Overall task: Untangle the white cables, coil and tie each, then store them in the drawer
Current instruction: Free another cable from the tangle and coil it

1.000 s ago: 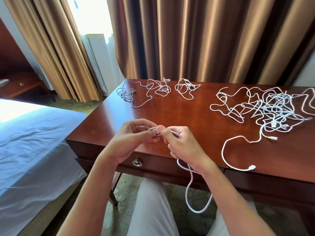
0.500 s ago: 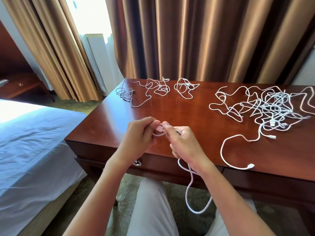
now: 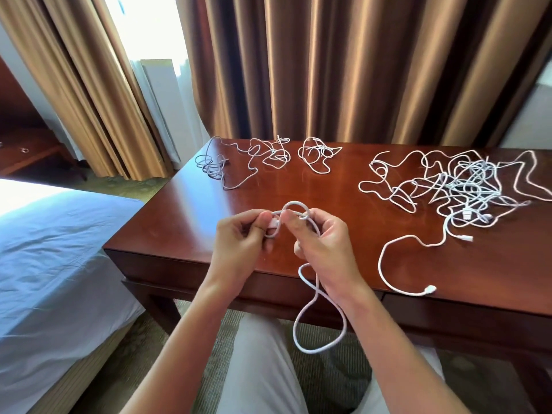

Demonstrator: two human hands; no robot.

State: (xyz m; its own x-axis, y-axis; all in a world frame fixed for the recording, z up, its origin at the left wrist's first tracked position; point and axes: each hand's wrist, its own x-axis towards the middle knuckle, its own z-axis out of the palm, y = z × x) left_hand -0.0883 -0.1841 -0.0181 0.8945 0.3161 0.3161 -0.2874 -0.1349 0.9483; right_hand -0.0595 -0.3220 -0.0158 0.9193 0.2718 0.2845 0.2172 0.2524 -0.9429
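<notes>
Fingers (image 3: 264, 218) of both hands pinching one white cable (image 3: 313, 297), three cable tangles on desk (image 3: 185, 222), one drawer (image 3: 155, 268)

Two hands are working: left hand (image 3: 239, 243), right hand (image 3: 324, 249). One held cable (image 3: 316, 333) is hanging between them. Three cable clusters are lying on one desk (image 3: 328, 189): grey bundle (image 3: 210, 165), two small coils (image 3: 270, 153) (image 3: 316, 152), and one large tangle (image 3: 460, 186), strands uncountable. One bed (image 3: 53, 249) is standing alongside.

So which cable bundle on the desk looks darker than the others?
The greyish bundle at the desk's far left corner; the other bundles are white.
</notes>
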